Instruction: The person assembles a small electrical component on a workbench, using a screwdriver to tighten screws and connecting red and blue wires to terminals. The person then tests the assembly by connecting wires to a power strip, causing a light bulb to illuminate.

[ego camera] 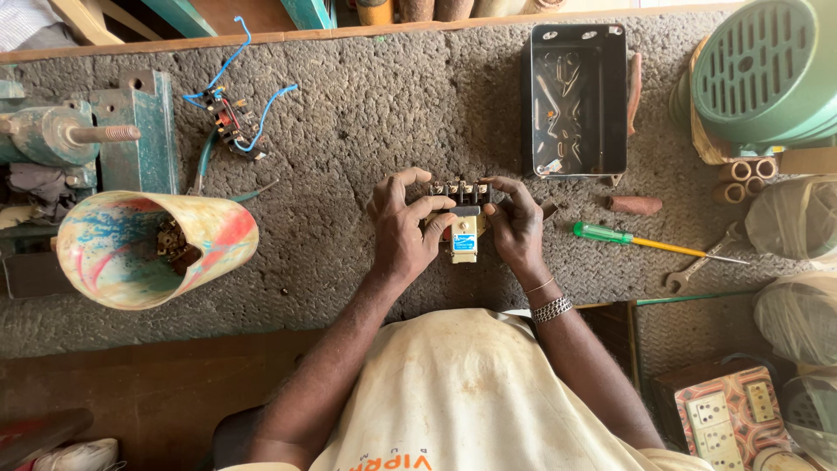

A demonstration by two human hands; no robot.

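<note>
A small cream-and-black electrical contactor [464, 228] with a row of screw terminals on top and a blue label rests on the grey felt bench top [366, 113]. My left hand [404, 225] grips its left side, fingers curled over the terminals. My right hand [516, 222], with a metal bracelet at the wrist, holds its right side. Both hands close on it together.
A green-handled screwdriver [641, 241] and a spanner [704, 262] lie to the right. An open black metal box [579, 98] stands behind. A colourful tube holding parts [157, 249], a wired switch part [231, 118], a green vise [91, 135] and a green motor cover [767, 70] surround them.
</note>
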